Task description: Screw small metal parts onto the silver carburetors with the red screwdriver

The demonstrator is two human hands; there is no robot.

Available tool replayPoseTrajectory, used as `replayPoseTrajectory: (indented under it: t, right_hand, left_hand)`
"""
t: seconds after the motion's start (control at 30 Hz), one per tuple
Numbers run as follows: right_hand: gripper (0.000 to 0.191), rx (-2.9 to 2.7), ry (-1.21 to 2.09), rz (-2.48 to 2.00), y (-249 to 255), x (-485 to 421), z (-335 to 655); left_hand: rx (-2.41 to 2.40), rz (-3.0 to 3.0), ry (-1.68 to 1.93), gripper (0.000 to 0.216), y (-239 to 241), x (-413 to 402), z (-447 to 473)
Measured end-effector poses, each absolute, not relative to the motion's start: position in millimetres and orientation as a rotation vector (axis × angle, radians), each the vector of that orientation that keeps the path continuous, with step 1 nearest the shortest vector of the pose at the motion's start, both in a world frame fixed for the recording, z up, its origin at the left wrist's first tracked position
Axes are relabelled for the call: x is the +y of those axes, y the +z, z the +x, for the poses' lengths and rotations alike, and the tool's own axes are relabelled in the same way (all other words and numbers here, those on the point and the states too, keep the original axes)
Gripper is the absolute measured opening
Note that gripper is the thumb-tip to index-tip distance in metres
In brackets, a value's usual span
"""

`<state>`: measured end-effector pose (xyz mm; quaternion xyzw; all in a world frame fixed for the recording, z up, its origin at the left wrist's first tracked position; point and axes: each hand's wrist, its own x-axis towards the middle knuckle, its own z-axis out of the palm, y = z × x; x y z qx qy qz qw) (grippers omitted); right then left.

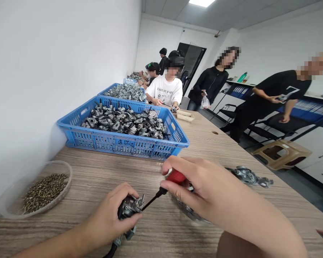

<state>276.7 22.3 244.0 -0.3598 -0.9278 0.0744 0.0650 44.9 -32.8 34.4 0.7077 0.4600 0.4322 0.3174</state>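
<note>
My left hand [111, 209] is wrapped round a small metal carburetor [129, 208], holding it just above the table at lower centre. A black hose hangs from its lower end. In my right hand [204, 182] is a screwdriver [176, 177] with a red handle and black shaft, gripped between thumb and fingers. Its shaft slants down to the left, and the tip meets the carburetor's right side; the exact contact point is too small to make out. Partly hidden under my right hand lies a blurred round container [187, 208]. Another carburetor [249, 176] rests beyond my right wrist.
A clear plastic bowl [70, 177] of small brass-coloured screws [45, 190] stands at left. Ahead, a blue crate [123, 143] holds many carburetors, with another blue crate [107, 87] behind it. A person [165, 87] sits farther along the table [97, 172]; others stand at right.
</note>
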Motion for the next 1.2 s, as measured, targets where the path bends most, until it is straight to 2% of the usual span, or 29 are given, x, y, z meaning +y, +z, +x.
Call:
replayPoseTrajectory:
  t: [0.23,0.43,0.57,0.8,0.87,1.13,1.2]
  right_hand:
    - [0.017,-2.871,0.539,-0.979,256.5,7.6,290.1]
    - [0.01,-2.823,0.291,-0.968,248.8,13.6,275.8]
    - [0.023,-2.783,0.137,-1.109,242.3,20.3,272.5]
    - [0.009,-2.835,0.496,-1.003,252.3,17.2,289.1]
    - [0.01,-2.859,0.544,-0.963,254.4,16.3,289.0]
    - [0.022,-2.802,0.135,-0.995,242.1,25.6,271.9]
    - [0.018,-2.775,0.154,-1.055,239.9,26.9,275.0]
  left_hand:
    - [1.201,1.856,1.112,0.03,33.8,-33.4,44.4]
    - [1.218,1.839,1.112,0.029,33.8,-33.8,46.0]
    - [1.209,1.838,1.109,0.027,34.3,-33.4,46.2]
    - [1.196,1.848,1.103,0.031,32.3,-33.1,45.2]
    - [1.207,1.841,1.099,0.031,32.5,-33.3,45.2]
    - [1.213,1.843,1.1,0.028,33.0,-34.0,45.8]
    - [1.207,1.845,1.1,0.028,31.8,-33.9,45.7]
